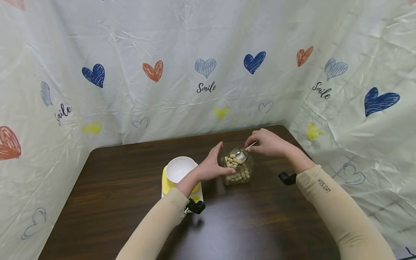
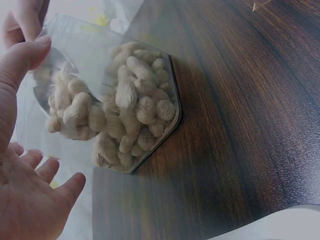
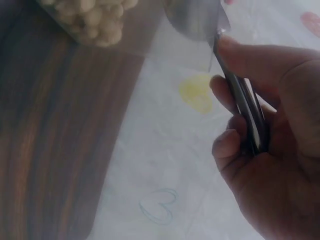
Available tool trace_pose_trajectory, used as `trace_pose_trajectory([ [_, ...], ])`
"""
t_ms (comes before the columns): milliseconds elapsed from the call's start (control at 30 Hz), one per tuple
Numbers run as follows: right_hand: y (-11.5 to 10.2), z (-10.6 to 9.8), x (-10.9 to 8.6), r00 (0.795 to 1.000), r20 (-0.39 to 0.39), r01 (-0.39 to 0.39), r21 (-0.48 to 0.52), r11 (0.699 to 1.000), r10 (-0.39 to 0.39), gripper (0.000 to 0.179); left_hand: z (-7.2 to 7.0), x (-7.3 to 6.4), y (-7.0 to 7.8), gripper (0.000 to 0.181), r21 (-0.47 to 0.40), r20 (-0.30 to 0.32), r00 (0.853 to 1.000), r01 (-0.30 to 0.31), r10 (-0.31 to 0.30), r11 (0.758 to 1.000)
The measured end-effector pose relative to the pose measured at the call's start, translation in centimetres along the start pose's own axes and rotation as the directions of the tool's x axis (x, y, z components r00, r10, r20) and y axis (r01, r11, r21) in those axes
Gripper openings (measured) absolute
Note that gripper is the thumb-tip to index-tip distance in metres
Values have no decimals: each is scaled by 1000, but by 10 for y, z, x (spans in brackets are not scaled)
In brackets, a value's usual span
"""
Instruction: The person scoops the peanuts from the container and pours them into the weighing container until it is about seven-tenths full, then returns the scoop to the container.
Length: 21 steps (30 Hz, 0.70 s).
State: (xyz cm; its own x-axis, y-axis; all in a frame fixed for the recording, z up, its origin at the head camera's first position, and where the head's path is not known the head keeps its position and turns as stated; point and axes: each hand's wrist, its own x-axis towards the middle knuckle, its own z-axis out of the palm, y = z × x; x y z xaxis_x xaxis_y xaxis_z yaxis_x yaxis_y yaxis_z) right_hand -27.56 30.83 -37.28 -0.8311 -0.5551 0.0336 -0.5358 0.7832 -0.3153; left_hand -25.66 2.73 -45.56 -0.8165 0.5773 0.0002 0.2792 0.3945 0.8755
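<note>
A clear container partly filled with peanuts stands on the table. My left hand spreads against its side, thumb touching the wall and fingers fairly straight; in the left wrist view the fingers show beside the container. My right hand grips the handle of a metal scoop, its fingers curled round the handle in the right wrist view. The scoop is tilted within the container's upper part, with several peanuts in and around its bowl.
Left of the container, a white bowl sits on a yellow and white kitchen scale, partly hidden by my left forearm. Beneath is a dark wooden table. A white curtain with printed hearts hangs behind and beside it.
</note>
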Motion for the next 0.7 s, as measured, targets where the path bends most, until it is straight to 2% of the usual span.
trace_pose_trajectory([
  [267, -3, -13, -9, 995, 72, -73, 55, 996, 69, 9, 1, 2, 0, 123, -4, -9, 1000, -3, 3, 1000],
  [433, -6, -19, -11, 995, 72, -72, 59, 996, 68, 10, 2, 2, 0, 123, -6, -11, 1000, 0, -1, 1000],
  [700, -8, -27, -18, 990, 70, -129, 122, 984, 121, 11, 1, 2, -1, 123, 0, -15, 1000, 0, 0, 1000],
])
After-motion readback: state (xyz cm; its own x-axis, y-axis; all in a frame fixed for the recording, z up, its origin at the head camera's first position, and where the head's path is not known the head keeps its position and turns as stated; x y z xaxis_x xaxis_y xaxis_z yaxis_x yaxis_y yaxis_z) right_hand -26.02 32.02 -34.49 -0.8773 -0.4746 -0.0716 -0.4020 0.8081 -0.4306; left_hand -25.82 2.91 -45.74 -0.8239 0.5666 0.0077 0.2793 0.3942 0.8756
